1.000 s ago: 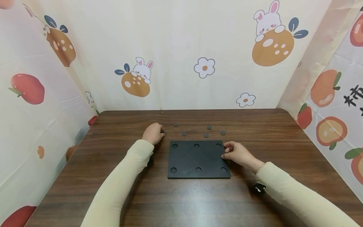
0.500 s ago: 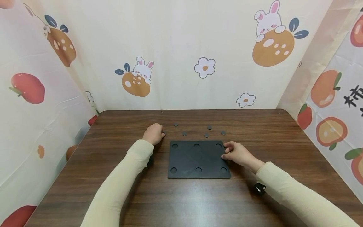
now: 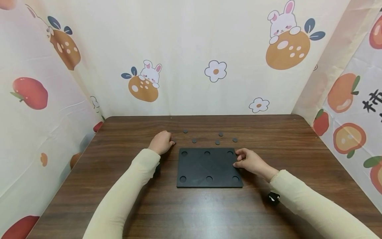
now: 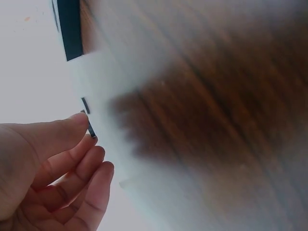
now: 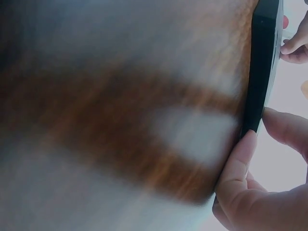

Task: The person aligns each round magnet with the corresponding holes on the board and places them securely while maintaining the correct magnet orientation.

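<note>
Left hand [image 3: 161, 142], left of head-view centre: small dark disc [image 4: 90, 127] is pinched between thumb and index finger | Right hand [image 3: 250, 162], right of centre: right edge of black board [image 3: 206, 166] is pinched | Board: laid flat on counter [image 3: 206, 212], lower centre, six round recesses [image 3: 209, 179] visible | Five loose discs [image 3: 217, 142]: spread above board

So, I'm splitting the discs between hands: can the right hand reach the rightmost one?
Probably yes: the right hand touches the board, but nothing visible blocks the rightmost disc beyond it.
</note>
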`<state>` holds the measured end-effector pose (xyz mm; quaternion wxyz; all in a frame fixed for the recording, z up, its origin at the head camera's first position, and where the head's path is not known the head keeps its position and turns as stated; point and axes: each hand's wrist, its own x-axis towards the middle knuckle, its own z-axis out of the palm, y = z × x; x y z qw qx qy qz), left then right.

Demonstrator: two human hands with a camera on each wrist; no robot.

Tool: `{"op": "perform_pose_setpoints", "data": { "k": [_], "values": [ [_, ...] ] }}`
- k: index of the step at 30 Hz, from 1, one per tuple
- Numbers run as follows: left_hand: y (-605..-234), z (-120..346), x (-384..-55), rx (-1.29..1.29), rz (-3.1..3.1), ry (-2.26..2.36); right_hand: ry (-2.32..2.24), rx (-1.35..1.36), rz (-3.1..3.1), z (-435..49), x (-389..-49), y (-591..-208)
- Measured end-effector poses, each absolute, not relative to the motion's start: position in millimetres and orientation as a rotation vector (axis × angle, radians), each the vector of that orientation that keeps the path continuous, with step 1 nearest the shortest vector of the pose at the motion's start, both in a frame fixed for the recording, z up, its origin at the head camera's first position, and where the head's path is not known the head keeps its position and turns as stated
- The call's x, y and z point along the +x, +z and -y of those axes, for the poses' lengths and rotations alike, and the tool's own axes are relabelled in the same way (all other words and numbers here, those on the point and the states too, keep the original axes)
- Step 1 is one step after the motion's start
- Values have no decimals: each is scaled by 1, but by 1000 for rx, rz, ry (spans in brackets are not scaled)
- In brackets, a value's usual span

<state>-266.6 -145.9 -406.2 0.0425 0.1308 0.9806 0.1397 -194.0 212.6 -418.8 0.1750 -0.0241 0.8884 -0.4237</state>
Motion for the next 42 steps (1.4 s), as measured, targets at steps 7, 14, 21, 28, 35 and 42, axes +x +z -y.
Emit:
{"op": "perform_pose_setpoints", "data": {
  "k": [7,14,21,28,35,42],
  "values": [
    [-402,142,-258,437,-2996,455,-1205,-71,-2514,-213,-194,-419],
    [-399,139,-247,448,-2981,483,-1196,-85,-2516,-213,-194,-419],
    [-399,135,-236,485,-2962,550,-1191,-80,-2510,-213,-195,-419],
    [-400,130,-229,555,-2961,575,-1190,-73,-2507,-213,-195,-419],
    [-401,124,-226,592,-2960,563,-1188,-70,-2503,-213,-194,-418],
    [-404,120,-224,609,-2953,532,-1190,-57,-2492,-212,-193,-416]
  ]
}}
